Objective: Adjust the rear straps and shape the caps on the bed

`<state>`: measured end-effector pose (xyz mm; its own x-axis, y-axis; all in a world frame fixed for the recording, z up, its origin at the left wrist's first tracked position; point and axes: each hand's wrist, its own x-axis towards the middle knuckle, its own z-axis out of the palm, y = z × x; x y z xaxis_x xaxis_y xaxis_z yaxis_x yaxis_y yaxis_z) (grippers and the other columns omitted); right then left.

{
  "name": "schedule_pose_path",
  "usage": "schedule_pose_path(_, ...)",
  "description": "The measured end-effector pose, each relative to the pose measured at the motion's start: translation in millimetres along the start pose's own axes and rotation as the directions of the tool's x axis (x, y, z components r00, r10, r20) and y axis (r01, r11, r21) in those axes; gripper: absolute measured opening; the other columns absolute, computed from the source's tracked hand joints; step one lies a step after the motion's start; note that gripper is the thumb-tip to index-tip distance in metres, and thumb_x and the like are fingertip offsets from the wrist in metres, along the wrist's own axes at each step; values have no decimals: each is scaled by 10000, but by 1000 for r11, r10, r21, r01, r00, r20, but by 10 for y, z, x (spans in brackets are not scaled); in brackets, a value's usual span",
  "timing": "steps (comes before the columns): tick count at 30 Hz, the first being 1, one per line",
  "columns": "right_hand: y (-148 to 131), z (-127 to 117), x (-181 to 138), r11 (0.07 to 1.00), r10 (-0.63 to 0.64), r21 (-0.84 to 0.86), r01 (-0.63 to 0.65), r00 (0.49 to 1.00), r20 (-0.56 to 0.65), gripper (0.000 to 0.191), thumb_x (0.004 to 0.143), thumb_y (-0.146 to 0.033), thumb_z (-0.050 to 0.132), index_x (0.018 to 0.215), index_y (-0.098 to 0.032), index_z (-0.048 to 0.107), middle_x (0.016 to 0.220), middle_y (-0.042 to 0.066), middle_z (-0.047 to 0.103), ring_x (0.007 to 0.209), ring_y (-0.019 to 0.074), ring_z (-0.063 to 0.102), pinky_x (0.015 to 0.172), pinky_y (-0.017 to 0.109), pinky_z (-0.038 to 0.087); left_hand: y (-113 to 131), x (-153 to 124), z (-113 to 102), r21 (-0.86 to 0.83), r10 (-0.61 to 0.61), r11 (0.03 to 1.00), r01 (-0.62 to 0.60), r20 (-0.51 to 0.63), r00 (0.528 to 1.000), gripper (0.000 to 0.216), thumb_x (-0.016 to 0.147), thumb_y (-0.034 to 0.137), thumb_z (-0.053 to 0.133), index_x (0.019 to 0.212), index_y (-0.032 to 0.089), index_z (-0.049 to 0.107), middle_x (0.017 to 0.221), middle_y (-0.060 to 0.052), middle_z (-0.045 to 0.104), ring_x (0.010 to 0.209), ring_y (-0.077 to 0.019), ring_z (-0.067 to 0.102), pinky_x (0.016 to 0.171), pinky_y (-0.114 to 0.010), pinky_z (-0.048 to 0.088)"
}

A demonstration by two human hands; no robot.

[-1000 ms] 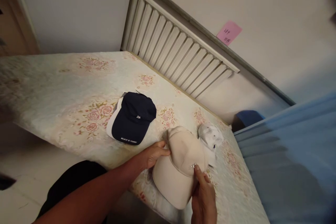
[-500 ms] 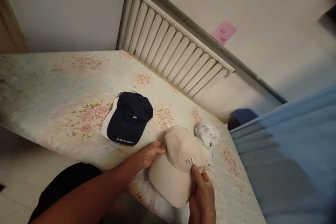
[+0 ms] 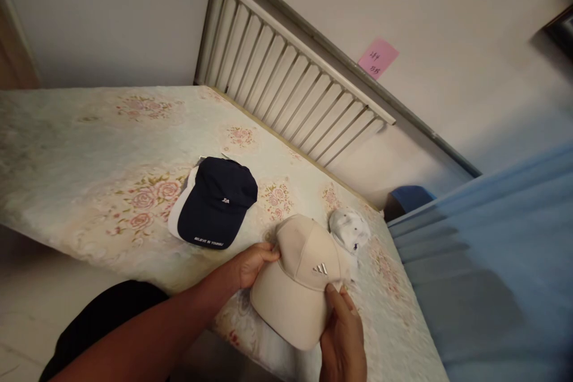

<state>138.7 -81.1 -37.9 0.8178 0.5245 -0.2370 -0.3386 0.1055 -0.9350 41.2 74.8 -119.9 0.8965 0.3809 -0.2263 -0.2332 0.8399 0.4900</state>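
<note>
A beige cap [image 3: 298,274] with a small silver logo on its front lies at the near edge of a floral mattress [image 3: 89,149]. My left hand [image 3: 253,262] grips the cap's left side with closed fingers. On the other side, my right hand [image 3: 342,337] pinches the brim's right edge, thumb on top. A white patterned cap [image 3: 349,230] sits partly behind the beige one. To the left, a navy cap [image 3: 217,203] with white lettering rests on top of a white cap [image 3: 179,212].
A white slatted radiator [image 3: 286,77] runs along the wall behind the mattress, with a pink note [image 3: 377,58] stuck above it. Blue fabric [image 3: 483,262] fills the right side. A blue bin [image 3: 409,198] stands in the gap by the wall.
The beige cap has turned slightly so its front logo now faces up. My right thumb has slid down from the logo to the brim. The view has shifted a little.
</note>
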Motion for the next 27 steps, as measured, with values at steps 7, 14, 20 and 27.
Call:
schedule_pose_path(7, -50, 55, -78, 992, 52, 107, -60, 996, 73, 476, 702, -251, 685, 1161, -177, 586, 980, 49, 708, 853, 198, 654, 686, 294, 535, 3, -13, 28, -18, 2, 1000, -1, 34, 999, 259, 621, 199, 739, 846, 146, 622, 757, -85, 684, 758, -260, 623, 809, -419, 435)
schedule_pose_path(14, -27, -27, 27, 967, 141, 189, -168, 979, 148, 464, 710, -258, 691, 1164, -215, 606, 957, 43, 737, 898, 225, 675, 868, 421, 512, 3, -20, 43, -5, -12, 1000, 13, 49, 999, 295, 648, 227, 725, 905, 122, 627, 807, -114, 695, 816, -282, 628, 839, -426, 419)
schedule_pose_path(20, 29, -98, 71, 970, 165, 145, -195, 967, 192, 313, 626, -343, 752, 888, -173, 725, 798, 79, 750, 774, 268, 695, 895, 489, 487, -28, -34, 59, 1, -35, 999, 35, 78, 996, 296, 627, 214, 732, 887, 114, 631, 800, -116, 693, 823, -290, 623, 835, -422, 414)
schedule_pose_path(27, 33, -79, 46, 945, 248, 168, -280, 950, 190, 274, 573, -311, 792, 807, -184, 730, 815, 77, 751, 848, 284, 687, 891, 485, 491, -38, -44, 60, 18, -40, 999, 39, 69, 997, 307, 607, 223, 742, 879, 125, 640, 766, -94, 689, 788, -268, 620, 815, -405, 427)
